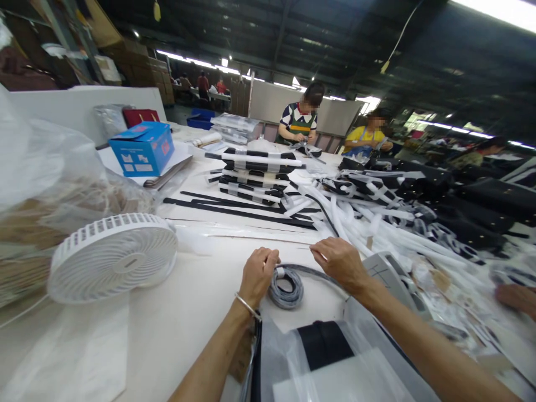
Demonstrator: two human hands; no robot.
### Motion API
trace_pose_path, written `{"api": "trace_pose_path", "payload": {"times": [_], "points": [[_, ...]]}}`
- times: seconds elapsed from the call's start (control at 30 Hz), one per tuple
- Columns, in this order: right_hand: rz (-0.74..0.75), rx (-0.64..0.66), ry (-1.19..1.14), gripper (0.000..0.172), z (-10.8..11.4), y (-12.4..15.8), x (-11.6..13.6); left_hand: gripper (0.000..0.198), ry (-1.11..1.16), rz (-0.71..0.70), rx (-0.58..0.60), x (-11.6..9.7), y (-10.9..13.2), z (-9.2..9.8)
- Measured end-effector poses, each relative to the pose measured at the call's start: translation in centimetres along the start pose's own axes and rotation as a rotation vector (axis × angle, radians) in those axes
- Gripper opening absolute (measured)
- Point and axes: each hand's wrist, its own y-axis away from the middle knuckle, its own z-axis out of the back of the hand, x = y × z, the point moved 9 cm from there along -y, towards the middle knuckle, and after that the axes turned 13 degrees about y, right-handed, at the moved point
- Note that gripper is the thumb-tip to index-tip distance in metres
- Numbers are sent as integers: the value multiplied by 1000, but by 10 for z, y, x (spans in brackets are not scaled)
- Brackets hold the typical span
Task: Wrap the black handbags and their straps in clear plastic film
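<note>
A coiled grey strap lies on the white table in front of me, its loose end running right under my right forearm. Just left of the coil, my left hand is closed, thumb against the curled fingers; whatever it may hold is too small to make out. Above and right of the coil is my right hand, also closed, with thumb and fingers pinched together; a thin line seems to reach its fingertips. Nearest my body, a black item in clear plastic lies between my forearms.
A white fan and a blue box stand at left. Wrapped black bundles and black strips lie ahead. White strips and black bags are heaped at right. Two people work across the table; another person's hand shows at right.
</note>
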Motion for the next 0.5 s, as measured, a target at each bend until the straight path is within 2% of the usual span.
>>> {"api": "trace_pose_path", "payload": {"times": [0.07, 0.1, 0.2, 0.33, 0.43, 0.5], "points": [[153, -210, 32, 27, 27, 8, 27, 62, 225, 89, 82, 6, 0, -5], [196, -274, 45, 27, 35, 11, 36, 64, 391, 159, 127, 11, 1, -10], [261, -381, 78, 24, 49, 17, 52, 55, 837, 350, 210, 21, 8, -27], [315, -416, 84, 21, 53, 22, 63, 44, 942, 391, 232, 21, 12, -33], [313, -394, 81, 22, 47, 25, 62, 36, 972, 414, 244, 20, 13, -35], [306, -377, 86, 22, 43, 27, 60, 38, 986, 432, 256, 20, 15, -37]]}}
